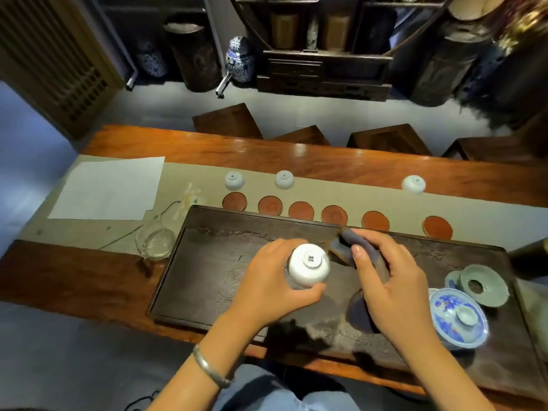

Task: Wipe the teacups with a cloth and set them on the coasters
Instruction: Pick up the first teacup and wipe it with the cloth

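Polished wood runs the length of the table (184,149), with a dark tray (237,232) at its near edge. Over the tray, the left hand (268,287) has its grip closed round a white teacup (309,264) held upside down; the right hand (394,292) clutches a dark cloth (363,256) touching the cup's side. Wiping looks to be the step in hand. Six coasters (301,210) along the tray's far edge stand bare, three more cups (284,179) inverted beyond them. Next, likely: turn the cup upright and set it on a coaster.
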